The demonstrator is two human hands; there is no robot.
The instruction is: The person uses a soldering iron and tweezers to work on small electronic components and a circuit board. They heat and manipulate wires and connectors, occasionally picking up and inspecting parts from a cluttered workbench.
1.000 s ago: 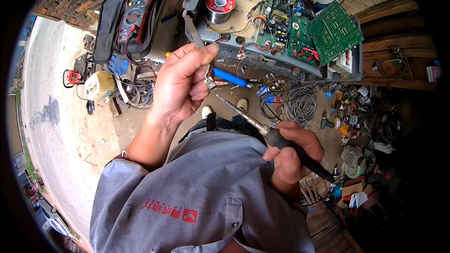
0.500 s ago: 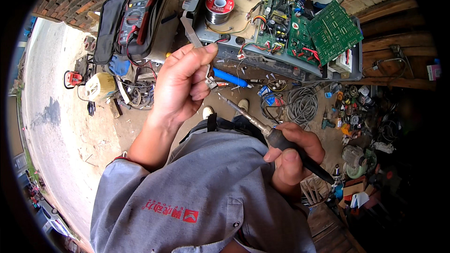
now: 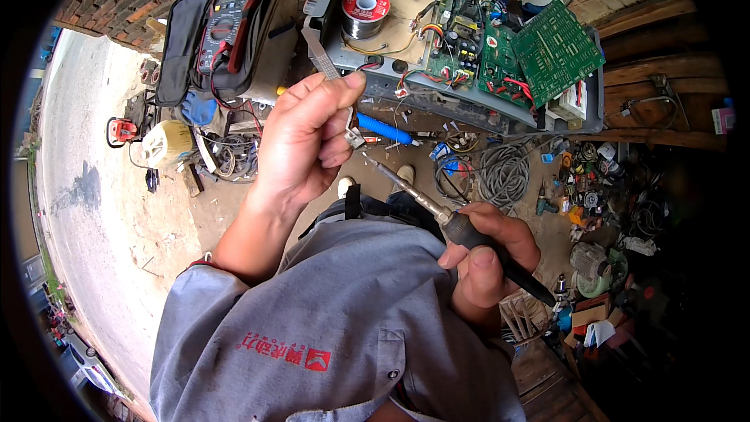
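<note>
My left hand [image 3: 301,137] is closed around a flat grey ribbon cable [image 3: 323,56]. One end of the cable sticks up past the thumb, and a small white connector [image 3: 355,138] pokes out below the fingers. In my right hand [image 3: 492,258] is a soldering iron [image 3: 461,230], gripped by its black handle and slanting up to the left. Its metal tip points at the connector from just below; whether they touch, I cannot tell. Behind my left fingers lies a blue tube-shaped tool [image 3: 383,129].
An opened metal chassis [image 3: 469,98] with green circuit boards [image 3: 558,51] stands ahead, carrying a solder spool [image 3: 365,12]. Left of it, a red-and-black multimeter [image 3: 226,27] rests in its case. Coiled cable [image 3: 504,176], a yellowish jug [image 3: 166,144] and many loose parts lie on the ground.
</note>
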